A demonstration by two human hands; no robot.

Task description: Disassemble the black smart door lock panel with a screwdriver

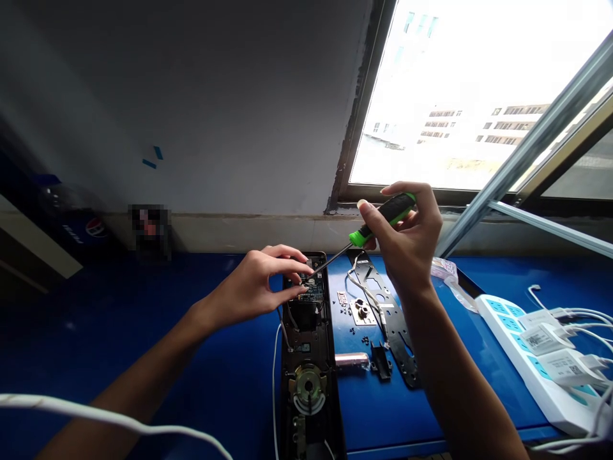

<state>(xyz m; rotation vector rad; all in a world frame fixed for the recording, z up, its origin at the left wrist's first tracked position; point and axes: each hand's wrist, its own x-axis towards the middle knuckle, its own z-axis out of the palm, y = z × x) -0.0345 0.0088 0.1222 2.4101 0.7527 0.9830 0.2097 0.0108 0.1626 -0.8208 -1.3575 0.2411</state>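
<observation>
White cable [96,409] sags through the foreground, nearest the camera, in front of your left forearm [143,377]. Blue worktop [143,319] runs along the wall below a bright window [454,96].

Black door-lock housing [293,332] lies lengthwise on the worktop, open side up, with a brass-coloured lock mechanism [309,386] at its near end and a circuit board [311,289] at its far end. Your left hand [253,287] sits over the board, fingers and thumb [297,292] closed on either side of it, holding it in the housing. Your right hand [402,236] is closed around the green-and-black handle of a screwdriver [387,217], raised above the housing. Its thin shaft slants down to the board beside your left fingers; you cannot tell from this view whether the tip touches a screw.

To the right lie a long black metal plate [395,326] and a white power strip [517,345] with white chargers [543,338] plugged in. Beside the housing: silver cylinder [352,361], small black bracket [380,361], pale metal plate [361,312], loose black screws [352,332].
</observation>
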